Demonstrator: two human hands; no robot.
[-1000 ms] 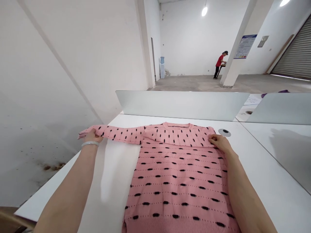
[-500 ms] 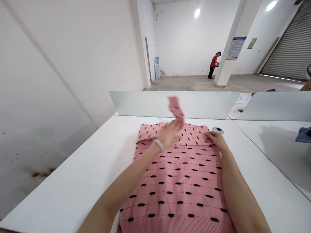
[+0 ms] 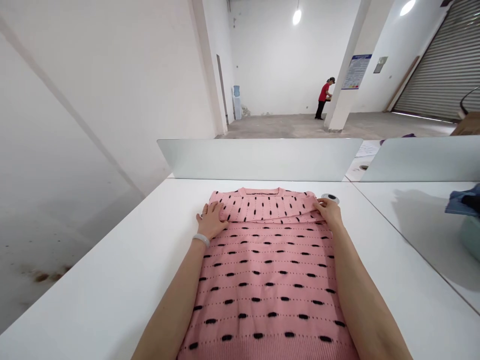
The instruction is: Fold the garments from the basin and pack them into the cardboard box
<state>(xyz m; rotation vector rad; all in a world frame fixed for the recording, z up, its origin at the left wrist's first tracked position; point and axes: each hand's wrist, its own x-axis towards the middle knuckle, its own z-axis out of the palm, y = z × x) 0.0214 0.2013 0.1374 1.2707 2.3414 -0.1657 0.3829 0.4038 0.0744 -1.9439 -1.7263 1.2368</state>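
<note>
Here, sweater (image 3: 262, 280) on white tabletop (image 3: 93, 300), concrete floor (image 3: 285, 127) beyond

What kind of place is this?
It looks like a big workroom, maybe in a warehouse: there's a roll-up metal shutter door, a bare concrete floor, and a long white table with divider panels.

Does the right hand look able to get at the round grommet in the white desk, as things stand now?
Probably yes. The right hand lies on the pink knit sweater close beside the round desk grommet, and nothing appears to stand between them, so a small move looks enough.
</note>
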